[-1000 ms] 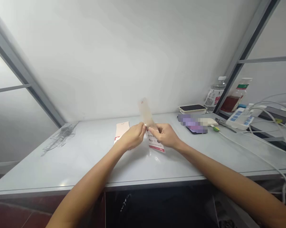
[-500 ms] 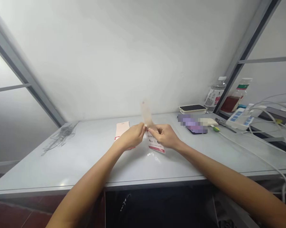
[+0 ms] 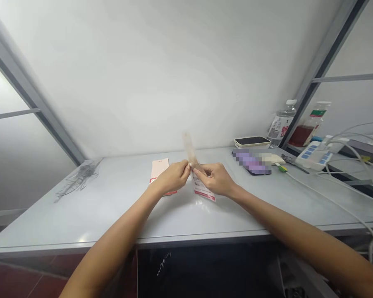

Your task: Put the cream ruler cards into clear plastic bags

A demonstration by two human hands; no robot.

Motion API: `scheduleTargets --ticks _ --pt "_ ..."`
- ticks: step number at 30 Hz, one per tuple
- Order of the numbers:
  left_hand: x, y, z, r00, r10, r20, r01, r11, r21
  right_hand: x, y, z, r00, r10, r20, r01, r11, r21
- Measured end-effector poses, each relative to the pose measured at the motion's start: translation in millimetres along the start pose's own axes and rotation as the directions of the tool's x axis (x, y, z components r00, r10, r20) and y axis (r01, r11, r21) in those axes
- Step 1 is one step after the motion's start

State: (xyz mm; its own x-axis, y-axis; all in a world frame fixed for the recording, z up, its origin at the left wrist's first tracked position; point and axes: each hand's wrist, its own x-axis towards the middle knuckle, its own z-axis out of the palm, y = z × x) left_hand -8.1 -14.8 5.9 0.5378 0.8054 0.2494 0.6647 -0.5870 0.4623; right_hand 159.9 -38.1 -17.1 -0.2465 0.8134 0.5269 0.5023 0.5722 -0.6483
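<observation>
1 printed packet (image 3: 203, 191) is pinched by left hand (image 3: 173, 176) and right hand (image 3: 218, 179); its flap (image 3: 189, 147) has been turned nearer edge-on, apparently through flexing.

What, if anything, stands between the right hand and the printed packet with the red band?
Nothing visible: the right hand grips the printed packet directly, thumb on its front. The left hand pinches at its left edge; the pink-and-red card lies partly behind that hand.

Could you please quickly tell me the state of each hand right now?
Left hand: grip closed at the edge of the printed packet; exactly what it pinches cannot be told.
Right hand: grip closed, holding the printed packet.
</observation>
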Motion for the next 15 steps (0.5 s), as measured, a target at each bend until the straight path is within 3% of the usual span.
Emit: scheduleTargets --ticks 6,11,15 --pt "1.7 -0.8 7.7 0.992 0.002 -0.126 -0.002 1.0 0.005 -1.7 -8.5 1.9 1.0 -0.003 -0.006 0.003 1.0 0.024" --pt "4.2 1.8 11.6 0.966 0.004 -0.26 -0.002 1.0 0.008 0.3 -10.8 -0.6 0.994 0.096 -0.047 -0.091 0.991 0.102" --pt "6.4 1.5 10.3 0.958 0.008 -0.285 -0.003 1.0 0.018 3.7 -6.2 -4.0 0.984 0.18 0.006 -0.176 0.954 0.242"
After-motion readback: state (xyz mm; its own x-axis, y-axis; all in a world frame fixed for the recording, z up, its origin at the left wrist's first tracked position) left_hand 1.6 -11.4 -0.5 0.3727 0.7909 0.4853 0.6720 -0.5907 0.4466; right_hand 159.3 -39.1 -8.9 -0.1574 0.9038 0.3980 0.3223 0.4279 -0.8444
